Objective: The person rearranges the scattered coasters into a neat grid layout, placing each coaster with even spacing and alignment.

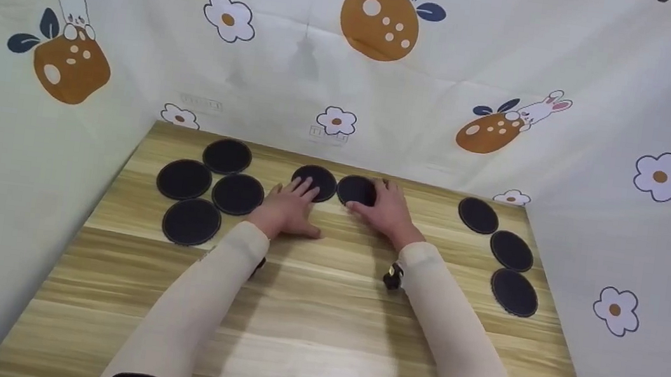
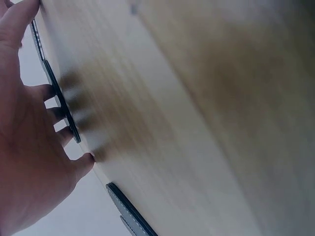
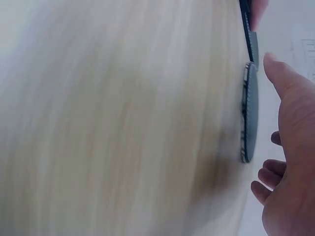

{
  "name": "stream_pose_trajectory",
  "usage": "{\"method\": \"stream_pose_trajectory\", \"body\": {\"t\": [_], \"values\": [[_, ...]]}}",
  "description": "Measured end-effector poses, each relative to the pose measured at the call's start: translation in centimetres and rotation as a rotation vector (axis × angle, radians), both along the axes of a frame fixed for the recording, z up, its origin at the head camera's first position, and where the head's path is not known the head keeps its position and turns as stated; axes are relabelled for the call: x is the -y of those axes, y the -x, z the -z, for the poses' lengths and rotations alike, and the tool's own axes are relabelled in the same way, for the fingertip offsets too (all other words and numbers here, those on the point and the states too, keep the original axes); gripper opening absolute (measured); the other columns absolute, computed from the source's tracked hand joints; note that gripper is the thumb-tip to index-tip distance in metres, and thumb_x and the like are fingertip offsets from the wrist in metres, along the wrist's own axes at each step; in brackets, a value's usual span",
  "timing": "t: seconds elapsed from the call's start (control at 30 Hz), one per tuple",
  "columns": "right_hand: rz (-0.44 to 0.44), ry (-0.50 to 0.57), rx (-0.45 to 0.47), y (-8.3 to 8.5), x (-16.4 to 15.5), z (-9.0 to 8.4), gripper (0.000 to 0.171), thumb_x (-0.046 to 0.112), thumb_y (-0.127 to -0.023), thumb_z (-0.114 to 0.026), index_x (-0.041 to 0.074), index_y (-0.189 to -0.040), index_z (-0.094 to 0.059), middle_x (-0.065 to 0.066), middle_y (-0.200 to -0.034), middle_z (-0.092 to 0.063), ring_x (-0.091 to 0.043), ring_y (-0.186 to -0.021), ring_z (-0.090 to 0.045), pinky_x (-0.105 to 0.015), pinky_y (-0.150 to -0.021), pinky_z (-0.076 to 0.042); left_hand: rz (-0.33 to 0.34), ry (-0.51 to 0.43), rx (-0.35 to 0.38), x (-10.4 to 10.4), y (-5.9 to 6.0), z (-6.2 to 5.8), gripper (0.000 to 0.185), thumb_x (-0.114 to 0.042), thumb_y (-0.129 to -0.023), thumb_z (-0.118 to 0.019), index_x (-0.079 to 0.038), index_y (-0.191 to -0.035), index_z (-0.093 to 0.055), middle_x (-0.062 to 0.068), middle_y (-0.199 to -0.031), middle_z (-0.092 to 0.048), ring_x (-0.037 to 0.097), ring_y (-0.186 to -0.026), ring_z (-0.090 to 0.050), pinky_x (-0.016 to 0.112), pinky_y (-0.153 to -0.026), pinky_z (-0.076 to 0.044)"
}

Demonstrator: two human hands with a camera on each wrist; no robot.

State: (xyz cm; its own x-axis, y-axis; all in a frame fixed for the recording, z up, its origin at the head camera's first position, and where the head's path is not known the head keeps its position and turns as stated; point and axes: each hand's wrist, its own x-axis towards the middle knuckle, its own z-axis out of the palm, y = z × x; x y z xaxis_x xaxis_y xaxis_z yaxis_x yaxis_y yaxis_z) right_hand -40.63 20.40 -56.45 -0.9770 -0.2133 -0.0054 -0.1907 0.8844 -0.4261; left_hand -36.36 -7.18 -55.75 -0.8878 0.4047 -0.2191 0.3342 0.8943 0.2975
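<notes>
- Your left hand [image 1: 288, 211], fingers apart and extended, lies over the left central disc [image 1: 324, 184]; the fingertips touch its dark surface, while the thumb points out to the side over the bench [image 1: 320, 315].
- Your right hand [image 1: 390, 211] arches over the right-hand edge of the right central disc [image 1: 354, 189], thumb and fingers apart, the thumb toward the near rim; whether it touches the disc, you cannot tell.
- Both central discs lie flat near the back edge of the bench, side by side, rims meeting or nearly so; your right wrist view shows them almost edge-on, with stitching along the rim.
- Left of your left hand, a cluster of four dark discs [image 1: 238, 194] lies closely packed, the nearest of them just beside your wrist.
- Well to the right of your right hand, a row of three dark discs [image 1: 511, 251] follows the right edge of the bench.
- Pale sleeves [image 1: 451, 337] cover your forearms; a small black device [image 1: 393, 277] sits at your right wrist.
- Behind and on both sides of the bench, a white cloth [image 1: 272, 78] carries printed rabbits, orange fruit and flowers.
</notes>
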Motion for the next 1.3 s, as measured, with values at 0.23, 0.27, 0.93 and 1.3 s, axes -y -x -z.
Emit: {"method": "stream_pose_trajectory", "body": {"t": [0.23, 0.27, 0.93, 1.3], "values": [[-0.069, 0.084, -0.061, -2.7, -3.7, -1.5, 0.093, 0.06, -0.097, -0.08, 0.001, -0.163, -0.05, -0.028, -0.162, -0.045, -0.046, -0.152, -0.042, -0.059, -0.124, -0.038, 0.001, 0.002, -0.008, 0.2, -0.2, -0.2, 0.116, -0.073, -0.091, -0.076, -0.015, -0.178, -0.025, 0.012, -0.186, -0.011, 0.036, -0.171, -0.007, 0.066, -0.133, -0.015], [-0.079, 0.092, -0.075, -3.2, -4.2, -1.7, 0.091, 0.058, -0.097, -0.081, 0.001, -0.161, -0.051, -0.028, -0.16, -0.047, -0.046, -0.15, -0.043, -0.059, -0.123, -0.039, 0.002, -0.003, -0.007, 0.2, -0.2, -0.2, 0.116, -0.072, -0.092, -0.076, -0.014, -0.178, -0.025, 0.012, -0.186, -0.011, 0.036, -0.171, -0.007, 0.066, -0.133, -0.015], [-0.023, 0.138, -0.205, -9.9, -14.4, -2.2, 0.073, 0.037, -0.1, -0.084, -0.006, -0.152, -0.059, -0.027, -0.155, -0.057, -0.049, -0.15, -0.045, -0.063, -0.129, -0.027, 0.0, -0.035, -0.006, 0.6, -0.2, -0.3, 0.115, -0.069, -0.092, -0.077, -0.012, -0.177, -0.025, 0.015, -0.185, -0.012, 0.039, -0.17, -0.009, 0.067, -0.133, -0.014], [0.114, -0.035, -0.163, -13.0, -19.0, -2.9, 0.088, 0.045, -0.099, -0.083, -0.002, -0.164, -0.047, -0.032, -0.168, -0.04, -0.058, -0.152, -0.037, -0.076, -0.12, -0.032, 0.012, -0.03, -0.003, 0.1, -0.5, -0.5, 0.115, -0.071, -0.093, -0.076, -0.012, -0.177, -0.025, 0.015, -0.185, -0.012, 0.039, -0.17, -0.009, 0.067, -0.133, -0.014]]}}
